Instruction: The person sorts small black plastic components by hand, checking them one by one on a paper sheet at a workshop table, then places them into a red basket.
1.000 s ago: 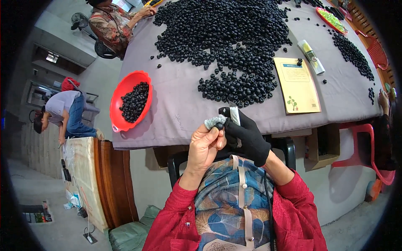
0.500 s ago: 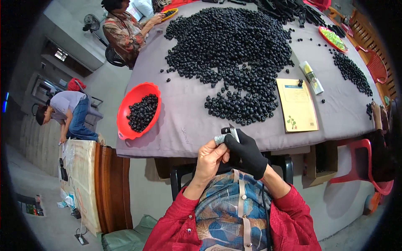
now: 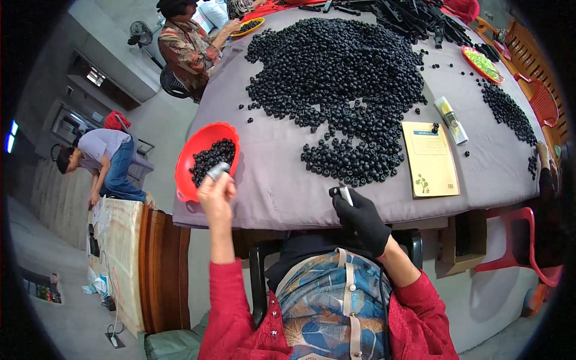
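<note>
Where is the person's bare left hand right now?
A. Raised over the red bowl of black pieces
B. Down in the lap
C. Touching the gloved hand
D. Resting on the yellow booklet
A: the left hand holds a small grey piece at the rim of the red bowl, well apart from the gloved right hand.

The small grey piece [image 3: 217, 170] in the left hand [image 3: 217, 193] is too blurred to identify; the gloved right hand [image 3: 362, 219] half-hides a small pale tool [image 3: 346, 194].
</note>
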`<state>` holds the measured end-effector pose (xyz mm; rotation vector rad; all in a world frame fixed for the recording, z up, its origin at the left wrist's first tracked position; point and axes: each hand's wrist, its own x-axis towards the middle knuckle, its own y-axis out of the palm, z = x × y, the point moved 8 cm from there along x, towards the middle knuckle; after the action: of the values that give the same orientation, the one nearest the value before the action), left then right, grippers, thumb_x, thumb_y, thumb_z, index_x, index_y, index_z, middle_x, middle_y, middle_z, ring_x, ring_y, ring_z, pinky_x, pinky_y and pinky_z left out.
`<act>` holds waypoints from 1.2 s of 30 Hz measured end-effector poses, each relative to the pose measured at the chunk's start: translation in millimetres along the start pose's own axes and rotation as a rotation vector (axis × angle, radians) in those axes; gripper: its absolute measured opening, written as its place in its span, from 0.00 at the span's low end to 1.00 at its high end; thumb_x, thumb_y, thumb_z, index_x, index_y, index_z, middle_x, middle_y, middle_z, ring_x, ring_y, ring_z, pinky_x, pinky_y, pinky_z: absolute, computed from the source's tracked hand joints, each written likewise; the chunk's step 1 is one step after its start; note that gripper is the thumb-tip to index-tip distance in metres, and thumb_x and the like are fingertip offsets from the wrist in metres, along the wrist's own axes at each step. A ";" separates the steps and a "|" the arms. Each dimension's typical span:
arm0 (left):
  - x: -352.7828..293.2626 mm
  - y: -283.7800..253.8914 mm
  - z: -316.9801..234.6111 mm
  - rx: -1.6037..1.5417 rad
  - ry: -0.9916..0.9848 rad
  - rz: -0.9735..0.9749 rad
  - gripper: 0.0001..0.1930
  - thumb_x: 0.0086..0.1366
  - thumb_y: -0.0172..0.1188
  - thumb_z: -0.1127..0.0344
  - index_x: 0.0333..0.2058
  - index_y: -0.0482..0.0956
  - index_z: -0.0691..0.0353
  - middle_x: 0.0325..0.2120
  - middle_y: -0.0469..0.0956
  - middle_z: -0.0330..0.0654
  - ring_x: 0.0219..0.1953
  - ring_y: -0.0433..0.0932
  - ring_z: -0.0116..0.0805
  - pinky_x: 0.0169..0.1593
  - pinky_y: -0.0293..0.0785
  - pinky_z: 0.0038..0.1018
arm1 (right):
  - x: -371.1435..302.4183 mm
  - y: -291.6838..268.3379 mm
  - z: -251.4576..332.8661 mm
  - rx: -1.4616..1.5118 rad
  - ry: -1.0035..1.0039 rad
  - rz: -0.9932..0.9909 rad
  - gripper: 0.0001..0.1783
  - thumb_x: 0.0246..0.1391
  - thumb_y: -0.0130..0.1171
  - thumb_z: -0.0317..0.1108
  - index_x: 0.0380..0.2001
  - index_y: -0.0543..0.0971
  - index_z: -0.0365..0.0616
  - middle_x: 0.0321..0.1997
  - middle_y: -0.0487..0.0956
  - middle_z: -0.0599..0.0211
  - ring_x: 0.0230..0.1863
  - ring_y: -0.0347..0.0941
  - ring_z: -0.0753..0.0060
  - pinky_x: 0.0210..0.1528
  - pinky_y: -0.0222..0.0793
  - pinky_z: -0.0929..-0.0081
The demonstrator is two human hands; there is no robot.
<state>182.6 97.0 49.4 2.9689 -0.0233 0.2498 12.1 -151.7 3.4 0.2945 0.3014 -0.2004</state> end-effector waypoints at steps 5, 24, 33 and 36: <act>73.4 -74.1 7.6 0.277 0.087 -0.108 0.09 0.55 0.54 0.74 0.37 0.71 0.66 0.20 0.72 0.36 0.14 0.67 0.21 0.15 0.61 0.15 | 0.1 0.6 3.4 0.007 0.000 -0.015 0.14 0.52 0.50 0.40 0.37 0.72 0.42 0.22 0.65 0.80 0.22 0.57 0.87 0.24 0.55 0.86; -58.3 160.5 95.3 0.749 0.264 0.518 0.08 0.48 0.58 0.71 0.29 0.75 0.63 0.22 0.70 0.45 0.25 0.72 0.42 0.28 0.66 0.34 | 1.6 -18.4 1.6 0.065 0.032 -0.090 0.12 0.51 0.52 0.42 0.35 0.73 0.47 0.18 0.63 0.82 0.18 0.56 0.89 0.18 0.52 0.86; -52.6 170.8 101.0 0.975 0.289 0.554 0.11 0.47 0.59 0.67 0.31 0.74 0.61 0.26 0.70 0.46 0.30 0.71 0.48 0.32 0.67 0.39 | 3.5 -16.6 -3.2 0.067 0.077 -0.094 0.12 0.50 0.52 0.41 0.35 0.73 0.47 0.18 0.64 0.82 0.17 0.56 0.89 0.17 0.52 0.87; -58.9 158.5 93.6 0.868 0.349 0.515 0.10 0.49 0.58 0.70 0.33 0.75 0.63 0.25 0.70 0.43 0.25 0.73 0.40 0.28 0.68 0.33 | 3.0 -16.2 -0.3 0.073 0.059 -0.085 0.13 0.50 0.52 0.42 0.35 0.73 0.47 0.18 0.64 0.81 0.18 0.57 0.89 0.19 0.52 0.88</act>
<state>135.4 -74.5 -26.2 3.6287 -0.8423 1.0828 11.0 -167.3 -2.0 0.3601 0.3663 -0.2870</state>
